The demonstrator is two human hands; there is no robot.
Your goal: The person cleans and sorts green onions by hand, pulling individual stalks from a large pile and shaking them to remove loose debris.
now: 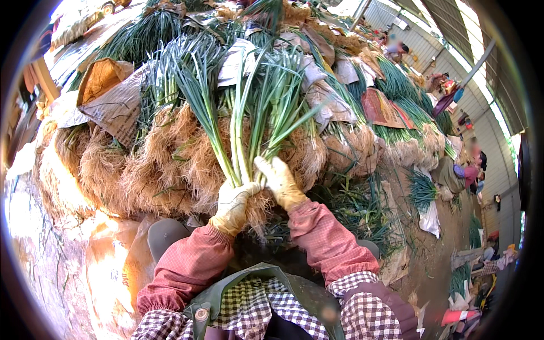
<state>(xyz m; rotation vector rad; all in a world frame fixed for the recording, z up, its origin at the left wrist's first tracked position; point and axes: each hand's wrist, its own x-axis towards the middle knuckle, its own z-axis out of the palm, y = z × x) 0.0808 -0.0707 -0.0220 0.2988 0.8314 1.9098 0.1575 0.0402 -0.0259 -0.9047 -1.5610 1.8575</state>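
Observation:
My left hand [234,208], in a pale yellowish glove, is wrapped round the lower stems of a small bunch of scallions [239,133]. Its green leaves fan upward and away from me, and tan roots hang below my fist. My right hand [279,180], gloved the same way, is closed on stems at the right side of the bunch, with its fingertips partly hidden. Just beyond both hands lies a large heap of scallions, their tangled roots [153,164] facing me and their leaves [187,56] pointing away.
Paper sheets [113,107] and a reddish sack piece [385,107] lie on the heap. Loose leaf trimmings [357,212] cover the ground to the right. An orange-tinted plastic sheet [116,266] is at the left. Several people work along the right side by a corrugated wall [453,73].

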